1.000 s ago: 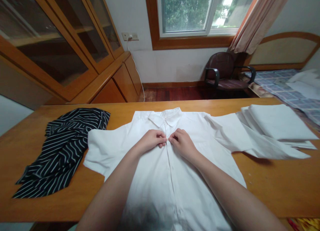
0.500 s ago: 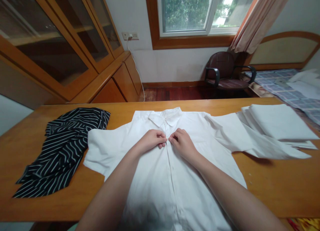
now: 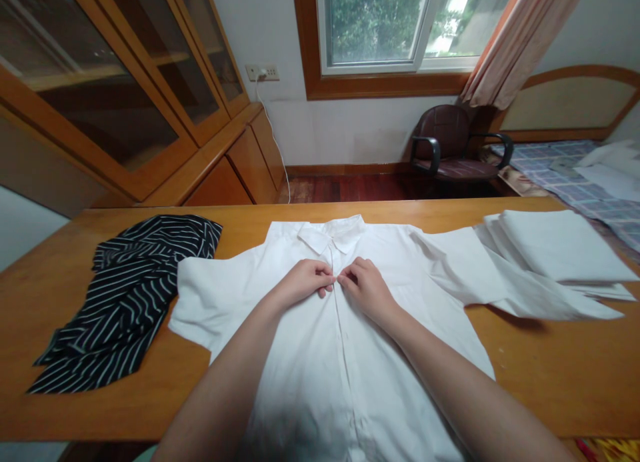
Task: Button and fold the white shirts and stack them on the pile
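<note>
A white collared shirt [image 3: 305, 369] lies front up on the wooden table [image 3: 565, 375], its collar [image 3: 333, 234] toward the far edge. Just below the collar, my left hand [image 3: 307, 281] pinches the front placket from the left side. My right hand [image 3: 364, 285] pinches the same spot from the right, fingertips almost meeting those of the left. Both hands are closed on the shirt front; any button between the fingertips is too small to make out. The placket runs down toward me below the hands.
Left of the shirt lies a crumpled black-and-white striped garment [image 3: 135, 295]. Folded white cloth [image 3: 565, 245] is stacked at the right, touching the sleeve area. Beyond the table are a glass-door cabinet [image 3: 165, 135], a brown armchair [image 3: 445, 145] and a bed [image 3: 560, 162].
Both hands stay at the same place on the placket, with barely visible finger movement. The whole view has shifted very slightly.
</note>
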A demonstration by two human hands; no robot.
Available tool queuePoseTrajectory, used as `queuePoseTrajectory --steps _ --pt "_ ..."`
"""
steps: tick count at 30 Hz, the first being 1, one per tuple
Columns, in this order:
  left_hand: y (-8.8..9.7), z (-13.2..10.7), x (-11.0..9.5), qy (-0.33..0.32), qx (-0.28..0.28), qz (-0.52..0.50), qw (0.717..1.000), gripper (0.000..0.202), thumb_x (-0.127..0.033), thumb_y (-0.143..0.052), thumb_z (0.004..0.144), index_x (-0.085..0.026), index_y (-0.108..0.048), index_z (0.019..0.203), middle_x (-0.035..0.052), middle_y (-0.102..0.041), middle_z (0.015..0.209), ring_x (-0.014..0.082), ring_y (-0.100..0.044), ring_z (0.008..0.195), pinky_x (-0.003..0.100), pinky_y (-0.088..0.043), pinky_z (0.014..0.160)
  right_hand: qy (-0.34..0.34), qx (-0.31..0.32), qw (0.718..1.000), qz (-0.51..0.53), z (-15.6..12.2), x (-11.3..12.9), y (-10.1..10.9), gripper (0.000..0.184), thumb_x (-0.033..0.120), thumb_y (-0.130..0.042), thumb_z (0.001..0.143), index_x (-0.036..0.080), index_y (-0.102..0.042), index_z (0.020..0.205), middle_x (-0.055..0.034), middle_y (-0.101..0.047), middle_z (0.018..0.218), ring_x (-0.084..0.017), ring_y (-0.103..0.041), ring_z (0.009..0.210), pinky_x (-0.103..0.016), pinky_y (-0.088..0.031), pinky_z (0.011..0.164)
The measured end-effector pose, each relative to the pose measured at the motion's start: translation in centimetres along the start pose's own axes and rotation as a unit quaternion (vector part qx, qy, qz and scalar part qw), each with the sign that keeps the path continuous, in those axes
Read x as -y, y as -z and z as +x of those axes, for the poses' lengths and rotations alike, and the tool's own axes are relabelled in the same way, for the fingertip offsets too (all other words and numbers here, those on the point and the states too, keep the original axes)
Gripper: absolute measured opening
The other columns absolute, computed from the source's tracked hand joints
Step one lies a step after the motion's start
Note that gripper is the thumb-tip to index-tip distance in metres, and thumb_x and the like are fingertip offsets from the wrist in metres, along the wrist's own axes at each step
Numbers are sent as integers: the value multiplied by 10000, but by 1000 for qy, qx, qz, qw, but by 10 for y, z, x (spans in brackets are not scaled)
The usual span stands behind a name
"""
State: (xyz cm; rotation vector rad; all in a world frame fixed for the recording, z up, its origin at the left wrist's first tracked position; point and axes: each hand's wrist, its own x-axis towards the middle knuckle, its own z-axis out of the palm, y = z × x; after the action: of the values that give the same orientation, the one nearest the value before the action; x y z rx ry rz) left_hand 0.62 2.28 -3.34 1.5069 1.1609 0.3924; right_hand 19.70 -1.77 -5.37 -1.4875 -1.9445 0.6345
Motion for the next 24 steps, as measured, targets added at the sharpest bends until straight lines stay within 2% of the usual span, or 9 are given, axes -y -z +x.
queuePoseTrajectory --steps 5,12,24 --pt "1 -1 -1 -6 5 -7 1000 200 -343 -695 786 -145 -683 760 52 -731 732 129 -632 587 233 -448 597 -3 2 1000 10 1 -1 0 112 276 -716 905 210 -695 816 -32 -617 837 -206 -550 881 -309 -390 788" --pt "1 -3 -6 -7 -2 -4 1000 165 -316 -681 762 -151 -691 760 43 -731 736 131 -635 599 240 -462 623 -16 -1 1000 23 2 0 0 104 190 -698 895 194 -686 792 -27 -615 826 -195 -545 870 -308 -389 799" --pt "1 -1 0 5 -2 -13 1000 164 -319 -681 755 -157 -659 743 43 -728 701 139 -632 583 252 -467 609 -29 -4 999 32 2 3 2 105 162 -690 880 191 -688 780 -26 -596 806 -198 -530 855 -314 -392 789"
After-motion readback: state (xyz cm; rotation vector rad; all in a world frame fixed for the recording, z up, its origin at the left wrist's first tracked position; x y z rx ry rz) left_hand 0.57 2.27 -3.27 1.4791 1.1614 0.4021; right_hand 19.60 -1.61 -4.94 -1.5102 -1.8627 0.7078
